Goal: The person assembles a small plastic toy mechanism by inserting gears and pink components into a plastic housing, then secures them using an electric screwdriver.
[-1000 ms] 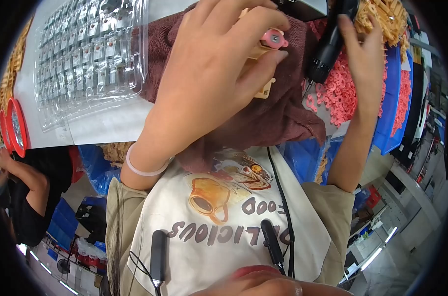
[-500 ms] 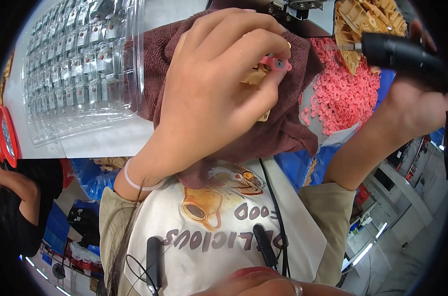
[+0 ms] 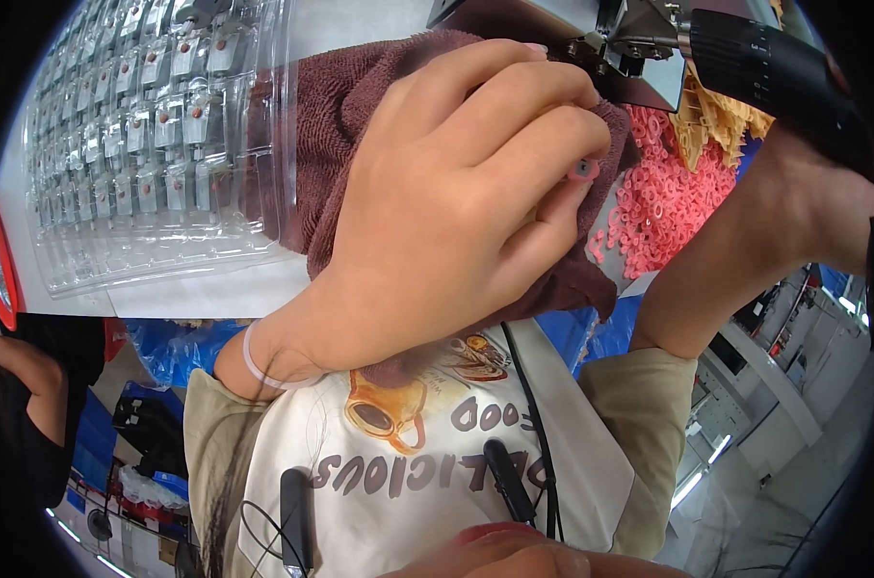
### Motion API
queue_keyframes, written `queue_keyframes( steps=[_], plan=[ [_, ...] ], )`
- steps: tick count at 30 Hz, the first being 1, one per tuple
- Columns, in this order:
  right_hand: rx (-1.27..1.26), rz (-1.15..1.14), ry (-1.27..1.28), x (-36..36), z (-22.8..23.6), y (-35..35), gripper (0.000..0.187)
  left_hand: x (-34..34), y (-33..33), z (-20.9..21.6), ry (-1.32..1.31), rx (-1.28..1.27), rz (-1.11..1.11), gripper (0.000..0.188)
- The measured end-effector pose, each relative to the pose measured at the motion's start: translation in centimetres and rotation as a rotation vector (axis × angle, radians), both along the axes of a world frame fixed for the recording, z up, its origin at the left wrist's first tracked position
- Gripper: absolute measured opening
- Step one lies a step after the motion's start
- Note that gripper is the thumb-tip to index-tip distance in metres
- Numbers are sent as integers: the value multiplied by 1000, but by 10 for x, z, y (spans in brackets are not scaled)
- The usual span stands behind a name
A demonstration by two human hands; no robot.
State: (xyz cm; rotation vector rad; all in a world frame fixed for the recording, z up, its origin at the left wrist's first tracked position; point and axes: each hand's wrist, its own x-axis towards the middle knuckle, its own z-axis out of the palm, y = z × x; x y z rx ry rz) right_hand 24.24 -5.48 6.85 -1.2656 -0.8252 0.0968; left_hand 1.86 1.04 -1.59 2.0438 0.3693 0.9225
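Note:
My left hand rests over a crumpled brown towel, its fingers curled in. Between thumb and forefinger it pinches a small pink ring-ended part with a grey centre; the rest of what lies under the fingers is hidden. At the right, my right hand is wrapped around a black electric screwdriver, its fingers partly cut off by the dark rim. The screwdriver's metal nose reaches a small metal fixture at the back of the table.
A clear plastic tray of grey parts stands at the left. Pink ring-shaped parts lie heaped at the right, with tan plastic parts behind them. A red loop-shaped thing sits at the far left, near another person's arm.
The screwdriver has come from over the pink and tan heaps to the metal fixture. My left hand sits slightly further right and lower; the tan piece seen in its grip is now hidden.

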Motion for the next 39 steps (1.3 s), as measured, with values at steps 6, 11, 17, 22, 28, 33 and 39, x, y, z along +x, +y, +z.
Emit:
queue_keyframes(
  steps=[6,11,17,22,28,33,39],
  plan=[
    [-7,32,-17,114,11,-37,26,-2,-1,1,-14,12,7,26],
    [-3,59,-25,102,-4,-16,25,0,0,-1,-17,-11,0,25],
    [5,86,-35,142,-16,-11,24,1,1,-3,-14,13,0,25],
    [7,95,-48,258,-3,-56,23,1,0,-1,-44,5,-12,25],
    [15,134,-40,117,-13,-21,22,-1,0,-3,-31,7,9,24],
    [11,145,-52,57,-12,-14,21,2,1,-4,-44,16,6,22],
    [11,159,-71,67,-9,-25,20,1,1,-5,-60,11,-7,21]
  ],
)
